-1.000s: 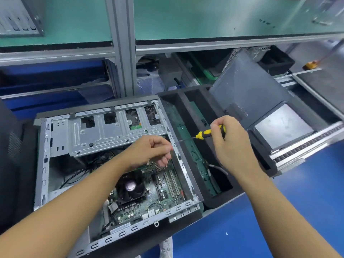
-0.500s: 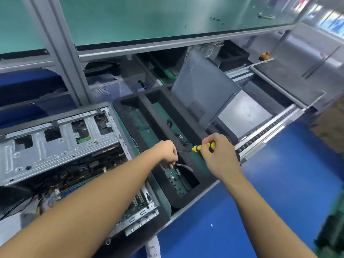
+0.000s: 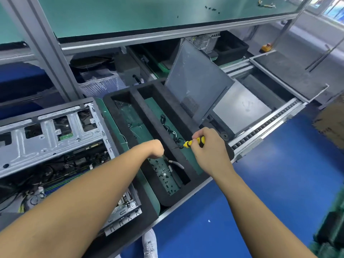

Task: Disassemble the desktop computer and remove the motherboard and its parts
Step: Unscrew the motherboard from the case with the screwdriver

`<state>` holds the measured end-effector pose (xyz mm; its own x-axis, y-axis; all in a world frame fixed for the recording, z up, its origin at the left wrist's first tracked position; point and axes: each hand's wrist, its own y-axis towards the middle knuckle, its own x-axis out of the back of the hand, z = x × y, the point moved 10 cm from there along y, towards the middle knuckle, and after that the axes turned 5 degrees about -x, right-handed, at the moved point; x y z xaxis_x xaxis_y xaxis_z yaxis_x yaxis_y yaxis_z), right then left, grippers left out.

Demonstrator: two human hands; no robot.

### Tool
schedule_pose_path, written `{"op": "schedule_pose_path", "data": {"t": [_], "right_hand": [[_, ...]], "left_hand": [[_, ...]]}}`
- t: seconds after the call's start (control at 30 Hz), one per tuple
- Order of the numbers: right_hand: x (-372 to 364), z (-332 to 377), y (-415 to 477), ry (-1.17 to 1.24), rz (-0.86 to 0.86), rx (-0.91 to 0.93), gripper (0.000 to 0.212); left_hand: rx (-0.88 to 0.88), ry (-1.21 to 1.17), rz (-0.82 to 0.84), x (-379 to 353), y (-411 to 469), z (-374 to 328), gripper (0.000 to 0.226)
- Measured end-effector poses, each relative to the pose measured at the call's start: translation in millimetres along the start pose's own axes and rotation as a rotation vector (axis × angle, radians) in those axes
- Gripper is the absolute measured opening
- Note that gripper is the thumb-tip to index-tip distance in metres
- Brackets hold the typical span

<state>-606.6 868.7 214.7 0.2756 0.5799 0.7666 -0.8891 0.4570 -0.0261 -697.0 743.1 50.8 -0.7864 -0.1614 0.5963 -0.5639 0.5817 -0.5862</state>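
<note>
The motherboard [image 3: 87, 161] lies flat in the open case [image 3: 104, 131] at the lower left of the frame, left of both hands, and the left hand [image 3: 155, 148] is the nearer. That hand hangs over the foam tray [image 3: 137, 101] at centre, its fingers bent down out of sight, so I cannot tell whether they pinch anything. Right of centre, the right hand [image 3: 208, 148] grips a yellow screwdriver [image 3: 194, 142], shaft pointing left toward the case.

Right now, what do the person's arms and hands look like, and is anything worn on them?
The left forearm and the right forearm are bare; no sleeve is in view. The left hand and the right hand wear no gloves. No watch, band or ring shows on the parts that can be seen.
</note>
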Motion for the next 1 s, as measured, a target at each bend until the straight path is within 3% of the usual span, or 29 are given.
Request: {"op": "schedule_pose_path", "data": {"t": [0.07, 0.13, 0.37, 0.5, 0.6, 0.7, 0.87, 0.93, 1.0], "right_hand": [[-1.4, 11.1, 3.2, 0.01, -0.007, 0.031, 0.007], [-1.2, 28.6, 3.9, 0.055, -0.035, 0.08, 0.006], [-16.9, 103.8, -10.9, 0.319, -0.014, 0.257, 0.012], [-47.5, 156.2, -35.1, 0.304, 0.149, 0.431, 0.012], [-91.8, 181.3, -59.7, 0.189, 0.396, 0.547, 0.01], [-131.6, 191.6, -85.6, 0.041, 0.57, 0.641, 0.008], [-178.9, 178.5, -103.2, -0.278, 0.725, 0.687, 0.01], [-190.0, 172.4, -105.3, -0.387, 0.748, 0.689, 0.014], [-199.4, 165.1, -107.1, -0.474, 0.759, 0.662, 0.022]], "left_hand": [[0.0, -0.176, -0.109, 27.5, -5.0, 7.5, 0.04], [-0.098, -0.079, -0.256, 63.0, -21.5, 2.9, 0.038], [-0.326, -0.267, -0.577, 129.3, -107.2, 23.9, 0.033], [-0.261, -0.566, -0.281, 108.8, -131.7, 67.4, 0.035], [-0.217, -0.491, 0.058, 69.7, -146.2, 96.0, 0.032], [-0.154, -0.399, 0.25, 29.6, -150.9, 123.7, 0.037], [-0.182, -0.32, 0.272, -7.9, -144.2, 123.7, 0.02], [-0.218, -0.166, 0.237, -11.0, -139.2, 117.6, 0.024], [-0.223, -0.014, 0.22, -16.0, -133.8, 117.4, 0.01]]}}
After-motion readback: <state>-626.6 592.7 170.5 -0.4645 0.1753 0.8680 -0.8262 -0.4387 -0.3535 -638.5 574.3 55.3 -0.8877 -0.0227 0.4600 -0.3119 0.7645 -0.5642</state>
